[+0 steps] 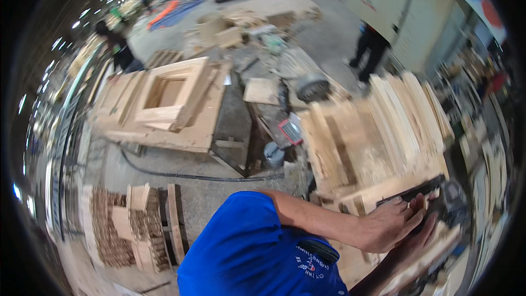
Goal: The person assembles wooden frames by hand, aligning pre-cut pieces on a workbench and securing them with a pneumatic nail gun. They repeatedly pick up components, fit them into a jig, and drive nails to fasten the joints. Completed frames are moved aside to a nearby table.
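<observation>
My left hand (pixel 386 225), at the end of a bare forearm with a blue sleeve, is closed, its fingers curled beside a long black tool (pixel 408 192) with a straight bar and a bulky dark end, perhaps a nail gun. Just below it, my right hand (pixel 417 242) is partly covered by the left, its fingers bent up toward the same tool. Whatever lies between the fingers is too small or hidden to make out. The tool rests at the near edge of a wooden bench (pixel 378 186) that carries pale planks (pixel 402 120) stacked side by side.
Left of centre, a worktable (pixel 192 141) bears stacked wooden frames (pixel 159 114). Cut wood pieces (pixel 134 227) are piled on the floor at lower left. A grey bucket (pixel 273 155) and a dark hose (pixel 203 175) lie between. Two people stand farther off, near a metal cabinet (pixel 381 0) and the table.
</observation>
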A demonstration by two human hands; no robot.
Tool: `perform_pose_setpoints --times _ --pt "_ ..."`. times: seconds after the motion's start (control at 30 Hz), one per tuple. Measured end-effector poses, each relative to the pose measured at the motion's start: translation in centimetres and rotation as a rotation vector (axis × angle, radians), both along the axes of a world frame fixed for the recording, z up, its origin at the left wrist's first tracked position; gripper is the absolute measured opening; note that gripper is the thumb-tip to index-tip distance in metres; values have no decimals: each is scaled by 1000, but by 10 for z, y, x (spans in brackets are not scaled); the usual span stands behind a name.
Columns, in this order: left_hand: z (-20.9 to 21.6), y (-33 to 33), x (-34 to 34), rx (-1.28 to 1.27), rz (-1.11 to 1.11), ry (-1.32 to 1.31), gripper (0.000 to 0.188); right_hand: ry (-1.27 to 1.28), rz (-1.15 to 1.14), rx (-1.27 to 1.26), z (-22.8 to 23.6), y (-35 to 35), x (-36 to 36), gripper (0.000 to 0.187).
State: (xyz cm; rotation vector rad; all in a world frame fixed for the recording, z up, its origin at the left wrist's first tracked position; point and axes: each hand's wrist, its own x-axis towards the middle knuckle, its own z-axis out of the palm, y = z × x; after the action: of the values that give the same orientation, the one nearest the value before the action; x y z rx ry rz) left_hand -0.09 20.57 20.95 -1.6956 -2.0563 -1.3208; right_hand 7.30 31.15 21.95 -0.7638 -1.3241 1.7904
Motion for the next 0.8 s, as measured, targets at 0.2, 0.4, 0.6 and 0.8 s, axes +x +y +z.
perform_pose_setpoints --times 0.2,0.4,0.6,0.8 --pt "-75 9 6 -423 -82 -522 43 -414 39 166 -25 86 57 36" --pt "-206 50 45 -259 -463 -1578 45 -476 475 -203 -75 93 76 47" --pt "-234 53 50 -180 -429 -1728 33 -647 540 -207 -86 87 51 56" --pt "-234 60 37 -232 -289 -1808 35 -629 582 -244 -103 106 30 55"
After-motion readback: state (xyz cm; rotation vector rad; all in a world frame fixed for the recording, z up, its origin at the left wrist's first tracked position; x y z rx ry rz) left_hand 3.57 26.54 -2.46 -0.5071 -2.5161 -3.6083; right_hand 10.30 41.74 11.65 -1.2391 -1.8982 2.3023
